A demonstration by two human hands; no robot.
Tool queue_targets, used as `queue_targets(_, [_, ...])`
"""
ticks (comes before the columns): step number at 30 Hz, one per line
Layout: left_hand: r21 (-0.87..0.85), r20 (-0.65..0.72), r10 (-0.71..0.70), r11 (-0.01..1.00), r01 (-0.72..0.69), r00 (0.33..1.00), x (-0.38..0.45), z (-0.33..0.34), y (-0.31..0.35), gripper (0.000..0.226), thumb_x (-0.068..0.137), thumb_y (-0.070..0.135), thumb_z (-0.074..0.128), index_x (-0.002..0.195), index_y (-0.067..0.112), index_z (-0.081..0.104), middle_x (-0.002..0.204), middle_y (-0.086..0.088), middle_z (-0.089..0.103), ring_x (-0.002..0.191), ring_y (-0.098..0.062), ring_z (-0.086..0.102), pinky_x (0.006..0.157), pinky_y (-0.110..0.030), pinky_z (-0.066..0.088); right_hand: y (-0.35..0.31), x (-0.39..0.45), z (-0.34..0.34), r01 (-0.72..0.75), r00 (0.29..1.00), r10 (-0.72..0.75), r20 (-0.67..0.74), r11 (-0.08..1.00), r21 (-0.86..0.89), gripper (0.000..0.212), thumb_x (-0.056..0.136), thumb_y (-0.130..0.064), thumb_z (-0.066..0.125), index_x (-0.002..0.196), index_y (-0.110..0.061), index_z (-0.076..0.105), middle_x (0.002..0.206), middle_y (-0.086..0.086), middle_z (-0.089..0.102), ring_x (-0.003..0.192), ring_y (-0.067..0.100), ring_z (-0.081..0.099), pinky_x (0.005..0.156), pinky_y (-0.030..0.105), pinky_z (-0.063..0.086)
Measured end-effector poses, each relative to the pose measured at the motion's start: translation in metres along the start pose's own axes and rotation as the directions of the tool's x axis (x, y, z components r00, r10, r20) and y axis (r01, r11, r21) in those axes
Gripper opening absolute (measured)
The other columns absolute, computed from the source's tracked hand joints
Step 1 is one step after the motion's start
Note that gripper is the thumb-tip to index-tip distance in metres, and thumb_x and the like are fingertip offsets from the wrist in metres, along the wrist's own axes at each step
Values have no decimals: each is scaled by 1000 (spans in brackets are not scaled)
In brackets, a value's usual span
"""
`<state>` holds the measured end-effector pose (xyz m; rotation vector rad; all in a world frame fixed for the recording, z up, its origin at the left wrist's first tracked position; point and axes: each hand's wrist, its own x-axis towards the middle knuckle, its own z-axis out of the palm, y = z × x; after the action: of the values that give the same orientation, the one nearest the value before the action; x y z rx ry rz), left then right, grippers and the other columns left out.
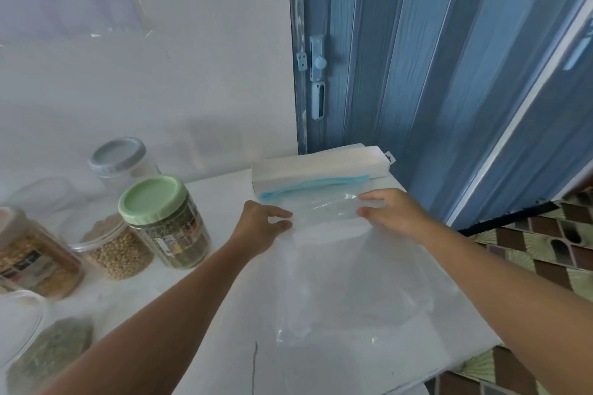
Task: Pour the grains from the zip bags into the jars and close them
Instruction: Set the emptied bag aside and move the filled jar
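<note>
A clear, empty-looking zip bag [324,212] with a blue zip strip lies flat on the white counter [224,314], its top against a white box [317,168]. My left hand [264,223] pinches the bag's left edge and my right hand [390,210] pinches its right edge. At the left stand a green-lidded jar [163,220] of dark green grains, an open jar [117,248] of pale round beans, a pink-topped jar [30,256] of yellow grains and a grey-lidded jar [123,160] that looks empty.
A bag of greenish grains [51,353] lies at the near left beside a clear container [16,321]. More clear plastic [353,298] lies on the counter near me. A blue folding door [417,74] stands behind the box; patterned floor [545,253] shows at right.
</note>
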<state>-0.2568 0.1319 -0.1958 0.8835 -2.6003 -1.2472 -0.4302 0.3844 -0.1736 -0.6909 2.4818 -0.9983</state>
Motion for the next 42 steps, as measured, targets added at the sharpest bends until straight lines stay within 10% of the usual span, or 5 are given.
queue_targets(8, [209, -64, -113, 970, 124, 992, -13, 6, 18, 21, 93, 46, 75, 114, 46, 75, 146, -6, 34, 139, -29, 27, 120, -40, 30, 13, 12, 4, 17, 999, -9, 46, 980, -197, 52, 88, -61, 71, 135, -40, 66, 153, -1, 41, 138, 20, 48, 113, 36, 41])
queue_targets(13, [372, -184, 40, 928, 32, 982, -10, 2, 43, 28, 94, 48, 72, 122, 49, 71, 155, -5, 31, 141, -33, 22, 121, -41, 20, -9, -1, -8, 123, 983, -172, -63, 873, -472, 51, 95, -66, 59, 142, -47, 58, 153, 4, 32, 135, 33, 30, 114, 41, 35])
queue_targets(22, [685, -177, 202, 728, -27, 963, 58, 6, 73, 48, 108, 29, 50, 155, 34, 45, 151, -2, 51, 137, -33, 37, 111, -44, 29, -26, 2, 7, 312, 927, -168, 334, 842, -441, 73, 95, -77, 46, 160, -53, 25, 174, 4, 7, 159, 27, 5, 127, 44, 11])
queue_targets(30, [325, -124, 147, 941, -100, 981, 76, -7, 63, 43, 101, 8, 55, 140, 27, 62, 111, -6, 73, 107, -25, 66, 89, -24, 44, -10, 11, 17, 333, 911, -131, 390, 794, -509, 82, 92, -82, 40, 163, -47, 17, 175, 5, -3, 161, 25, -4, 129, 50, 1])
queue_targets(42, [338, -105, 311, 904, -260, 945, 49, -26, 68, 44, 102, 6, 56, 141, 27, 62, 105, -1, 71, 95, -16, 58, 84, -22, 39, -17, 35, 16, 314, 915, -103, 389, 788, -529, 84, 92, -81, 44, 163, -46, 16, 175, 6, -7, 161, 24, -9, 128, 51, -3])
